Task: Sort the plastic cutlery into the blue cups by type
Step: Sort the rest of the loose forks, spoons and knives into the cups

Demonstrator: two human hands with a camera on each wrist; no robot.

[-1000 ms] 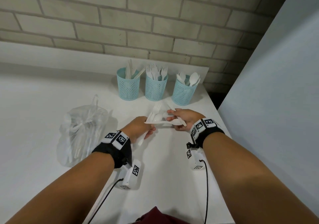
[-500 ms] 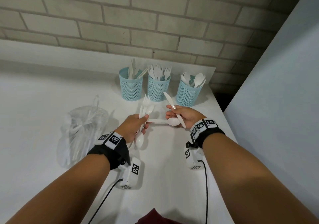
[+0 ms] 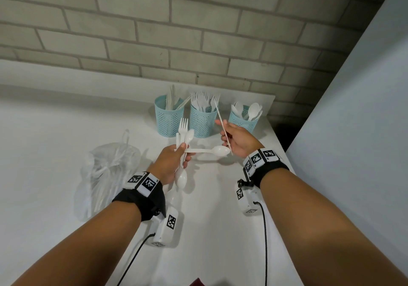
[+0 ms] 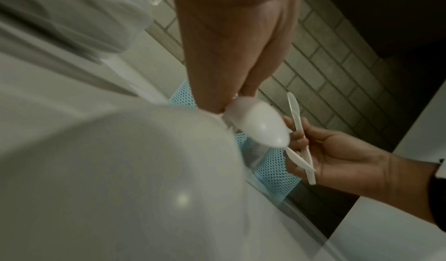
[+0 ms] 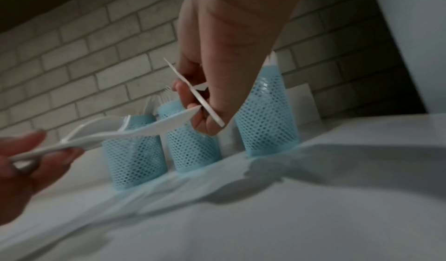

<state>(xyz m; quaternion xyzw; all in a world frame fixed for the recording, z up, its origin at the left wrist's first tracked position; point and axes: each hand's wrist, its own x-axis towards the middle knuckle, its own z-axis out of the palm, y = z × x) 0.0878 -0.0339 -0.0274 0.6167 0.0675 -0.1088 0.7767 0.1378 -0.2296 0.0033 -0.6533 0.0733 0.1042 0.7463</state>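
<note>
Three blue mesh cups stand in a row at the back: the knife cup (image 3: 168, 118), the fork cup (image 3: 202, 120) and the spoon cup (image 3: 242, 120). My left hand (image 3: 182, 151) grips a bundle of white cutlery above the table: a fork (image 3: 183, 126) and a spoon (image 3: 189, 136) point up, and another spoon (image 3: 181, 177) hangs down. A third spoon (image 3: 217, 150) sticks out sideways, its bowl reaching my right hand's fingers. My right hand (image 3: 225, 132) pinches a white knife (image 3: 222, 123), held upright and edge-on in front of the fork cup. The knife (image 5: 193, 91) also shows in the right wrist view.
A clear plastic bag (image 3: 106, 171) holding more cutlery lies on the white table (image 3: 55, 142) to the left. A brick wall (image 3: 176, 43) rises behind the cups. A grey panel (image 3: 353, 142) stands close on the right, past the table's right edge.
Both hands rose off the table toward the cups. My right hand drew the knife out of the bundle and tilted it upright; the left hand's bundle now stands more vertical.
</note>
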